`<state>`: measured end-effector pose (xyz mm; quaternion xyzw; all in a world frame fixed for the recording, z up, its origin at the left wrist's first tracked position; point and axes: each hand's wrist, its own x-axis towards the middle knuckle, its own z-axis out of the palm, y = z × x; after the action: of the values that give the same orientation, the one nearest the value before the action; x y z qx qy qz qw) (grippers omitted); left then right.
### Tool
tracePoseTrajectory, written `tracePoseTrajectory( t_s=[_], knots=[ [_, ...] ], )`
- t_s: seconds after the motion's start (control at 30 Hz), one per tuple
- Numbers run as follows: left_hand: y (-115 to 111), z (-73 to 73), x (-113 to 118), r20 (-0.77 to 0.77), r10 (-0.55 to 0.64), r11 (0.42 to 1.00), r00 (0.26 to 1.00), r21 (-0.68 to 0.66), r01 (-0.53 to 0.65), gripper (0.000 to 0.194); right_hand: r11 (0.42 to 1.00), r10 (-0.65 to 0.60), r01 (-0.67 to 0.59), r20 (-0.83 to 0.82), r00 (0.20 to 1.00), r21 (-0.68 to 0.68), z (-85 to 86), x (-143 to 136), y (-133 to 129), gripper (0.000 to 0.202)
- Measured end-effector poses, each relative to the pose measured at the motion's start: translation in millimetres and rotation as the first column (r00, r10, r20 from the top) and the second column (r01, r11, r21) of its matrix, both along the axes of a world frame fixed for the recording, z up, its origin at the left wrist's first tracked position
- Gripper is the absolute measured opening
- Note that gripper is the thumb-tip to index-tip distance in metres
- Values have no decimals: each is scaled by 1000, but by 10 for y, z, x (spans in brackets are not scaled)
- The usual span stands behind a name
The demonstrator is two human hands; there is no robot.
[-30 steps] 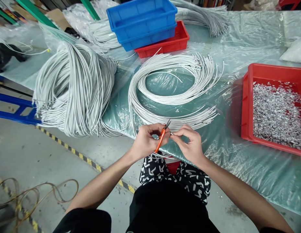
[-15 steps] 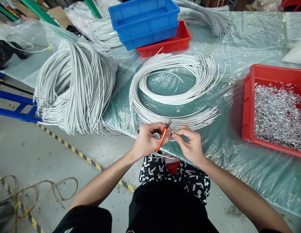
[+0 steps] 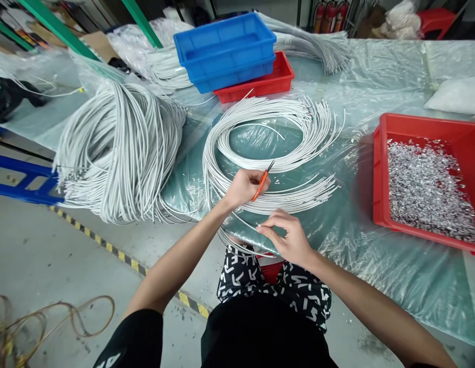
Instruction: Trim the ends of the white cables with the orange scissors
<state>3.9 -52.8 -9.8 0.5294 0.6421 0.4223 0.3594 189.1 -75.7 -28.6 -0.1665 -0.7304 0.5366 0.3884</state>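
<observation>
My left hand (image 3: 243,187) grips small orange-handled snips (image 3: 262,180), blades pointing up and away, over the near side of a loose ring of cut white wires (image 3: 260,148) on the plastic-covered table (image 3: 375,87). My right hand (image 3: 288,237) is lower, at the table's front edge, pinching the end of one thin white wire (image 3: 241,225) that curves back to the left. The two hands are apart.
A thick bundle of white wires (image 3: 118,148) hangs over the table's left edge. A red bin of shiny metal bits (image 3: 429,184) stands at the right. Blue trays (image 3: 227,48) stacked on a red tray (image 3: 277,82) sit at the back. Brown cord (image 3: 49,322) lies on the floor.
My hands were together at the front edge with the snips at the wire's end. Now my left hand has moved up over the wire ring, and my right has dropped slightly, still holding the wire.
</observation>
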Motion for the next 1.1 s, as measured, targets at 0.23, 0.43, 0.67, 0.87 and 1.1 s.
tracePoseTrajectory(
  t_s=[0.23,0.43,0.67,0.87,1.1],
  knots=[
    [390,-260,-60,-93,-113,993,989,-31,111,18,1000,-28,28,-4,1000,2,-29,-2,39,16],
    [383,-305,-54,-163,-79,997,983,-19,77,20,1000,9,-9,-21,1000,-2,-17,-8,10,18],
    [410,-257,-21,-186,-45,998,981,-58,35,15,1000,28,-28,-9,1000,10,-32,-7,-7,18],
    [368,-172,-18,-175,14,1000,984,-24,-19,15,996,58,-61,-39,998,-72,-24,-19,7,21],
    [287,-183,-98,-39,351,913,936,236,-333,24,886,27,-52,-60,998,-461,-45,-58,83,19]
  ],
)
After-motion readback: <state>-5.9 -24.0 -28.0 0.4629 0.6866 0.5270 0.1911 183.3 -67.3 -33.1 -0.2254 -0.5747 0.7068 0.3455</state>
